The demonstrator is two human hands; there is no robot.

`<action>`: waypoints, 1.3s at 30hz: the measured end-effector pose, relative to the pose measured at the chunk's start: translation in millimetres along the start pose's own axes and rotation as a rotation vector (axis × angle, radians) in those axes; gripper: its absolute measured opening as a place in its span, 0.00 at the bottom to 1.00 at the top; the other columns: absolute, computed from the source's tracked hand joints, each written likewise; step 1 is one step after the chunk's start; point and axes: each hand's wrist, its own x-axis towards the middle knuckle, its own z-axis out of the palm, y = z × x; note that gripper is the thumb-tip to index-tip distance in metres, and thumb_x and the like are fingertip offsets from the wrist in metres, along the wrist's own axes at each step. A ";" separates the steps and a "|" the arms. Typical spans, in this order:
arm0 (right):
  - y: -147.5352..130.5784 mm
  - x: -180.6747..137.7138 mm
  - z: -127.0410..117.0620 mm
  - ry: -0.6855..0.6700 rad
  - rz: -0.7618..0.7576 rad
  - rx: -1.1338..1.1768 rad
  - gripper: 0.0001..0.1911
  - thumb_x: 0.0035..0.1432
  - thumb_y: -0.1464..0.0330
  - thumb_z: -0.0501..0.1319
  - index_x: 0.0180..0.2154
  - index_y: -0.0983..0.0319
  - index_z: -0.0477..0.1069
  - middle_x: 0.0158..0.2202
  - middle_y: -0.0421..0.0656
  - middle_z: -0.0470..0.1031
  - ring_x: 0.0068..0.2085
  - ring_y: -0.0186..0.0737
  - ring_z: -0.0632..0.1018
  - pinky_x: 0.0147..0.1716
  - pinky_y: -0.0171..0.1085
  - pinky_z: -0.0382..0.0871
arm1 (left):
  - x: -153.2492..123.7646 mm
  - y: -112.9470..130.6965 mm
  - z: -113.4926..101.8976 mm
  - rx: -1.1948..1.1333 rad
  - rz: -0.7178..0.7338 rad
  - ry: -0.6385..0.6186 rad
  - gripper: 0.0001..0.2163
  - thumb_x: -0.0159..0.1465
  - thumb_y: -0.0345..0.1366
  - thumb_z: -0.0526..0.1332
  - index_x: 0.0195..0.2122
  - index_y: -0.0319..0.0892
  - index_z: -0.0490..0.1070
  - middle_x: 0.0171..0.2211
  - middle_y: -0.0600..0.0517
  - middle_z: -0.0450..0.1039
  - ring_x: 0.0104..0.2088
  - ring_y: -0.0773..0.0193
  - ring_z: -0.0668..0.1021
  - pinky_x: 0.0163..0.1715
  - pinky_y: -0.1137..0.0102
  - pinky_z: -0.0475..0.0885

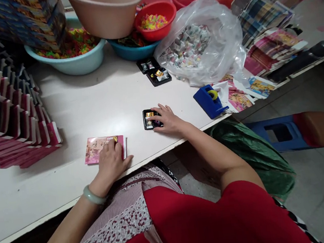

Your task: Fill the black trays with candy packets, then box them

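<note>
On the white table's near side, my left hand (111,157) lies over a flat pink printed box (93,150). Its fingers rest on top, with the thumb stretched out past the right edge. To the right, my right hand (168,121) spans a small black tray (145,120), thumb at the near side and fingers over the top and far side. Small wrapped pieces, one of them gold (149,114), show in the tray's left part; my fingers hide the rest. Farther back are two more black trays (160,83) holding small wrapped pieces.
Stacked pink boxes (30,130) rise at left. Behind are a light blue basin (69,66), a beige basin (104,14) and a red bowl (167,22) of colourful pieces. A clear bag (223,23) of packets, a blue tape dispenser (208,104) and printed cartons (277,46) stand right.
</note>
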 end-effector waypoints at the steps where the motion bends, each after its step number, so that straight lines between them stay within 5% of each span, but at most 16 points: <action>1: 0.7 0.5 1.0 -0.003 -0.006 0.002 0.29 0.60 0.60 0.70 0.62 0.47 0.72 0.71 0.46 0.62 0.72 0.69 0.58 0.66 0.72 0.55 | 0.1 0.8 1.5 -0.010 -0.015 0.009 0.12 0.66 0.44 0.62 0.40 0.38 0.71 0.50 0.31 0.72 0.48 0.38 0.76 0.47 0.46 0.75; 7: -4.9 -2.7 12.1 0.063 -0.053 0.062 0.27 0.60 0.60 0.70 0.61 0.50 0.74 0.67 0.51 0.63 0.65 0.62 0.67 0.63 0.65 0.62 | -3.2 -16.5 -1.0 -0.505 -0.022 0.147 0.07 0.67 0.35 0.55 0.31 0.44 0.66 0.46 0.38 0.77 0.46 0.49 0.79 0.46 0.55 0.76; 11: -39.7 -4.6 15.4 0.060 -0.214 0.172 0.27 0.61 0.57 0.70 0.61 0.47 0.73 0.68 0.47 0.62 0.65 0.60 0.66 0.63 0.64 0.62 | -6.9 -35.6 -13.3 -0.898 -0.165 0.258 0.10 0.66 0.39 0.60 0.28 0.44 0.65 0.50 0.43 0.80 0.51 0.53 0.80 0.50 0.57 0.76; 17: -90.0 15.3 13.9 0.002 -0.490 0.258 0.28 0.61 0.58 0.70 0.62 0.44 0.72 0.70 0.44 0.60 0.66 0.58 0.65 0.65 0.58 0.61 | -7.7 -44.6 -27.6 -1.176 -0.253 0.224 0.11 0.60 0.41 0.67 0.27 0.43 0.68 0.47 0.45 0.81 0.47 0.54 0.80 0.42 0.62 0.78; 22: -94.2 28.2 31.6 0.036 -0.426 0.242 0.28 0.61 0.58 0.70 0.62 0.47 0.72 0.68 0.47 0.62 0.64 0.57 0.65 0.63 0.58 0.61 | -3.6 -40.9 -25.9 -1.237 -0.232 0.152 0.11 0.60 0.41 0.67 0.27 0.43 0.68 0.42 0.47 0.80 0.43 0.57 0.80 0.36 0.66 0.77; 27: -114.3 28.9 56.2 0.082 -0.286 0.179 0.24 0.61 0.60 0.68 0.59 0.49 0.75 0.66 0.49 0.65 0.62 0.61 0.65 0.62 0.64 0.59 | 6.3 -36.3 -12.3 -1.242 -0.232 0.079 0.10 0.60 0.40 0.65 0.27 0.42 0.67 0.48 0.45 0.79 0.35 0.63 0.78 0.31 0.69 0.75; 33: -124.1 24.5 62.4 0.059 -0.233 0.232 0.26 0.60 0.59 0.69 0.59 0.55 0.72 0.69 0.51 0.60 0.70 0.63 0.59 0.67 0.69 0.52 | 13.5 -33.5 8.2 -1.085 -0.167 0.115 0.08 0.63 0.37 0.62 0.28 0.43 0.66 0.53 0.43 0.79 0.44 0.59 0.80 0.38 0.65 0.79; 39: -107.5 -1.2 53.0 0.115 -0.171 0.262 0.12 0.70 0.65 0.58 0.50 0.57 0.77 0.52 0.51 0.76 0.52 0.55 0.75 0.53 0.58 0.71 | 12.6 -32.5 14.0 -0.956 -0.111 0.134 0.09 0.67 0.33 0.58 0.29 0.43 0.64 0.52 0.42 0.78 0.49 0.58 0.80 0.46 0.62 0.77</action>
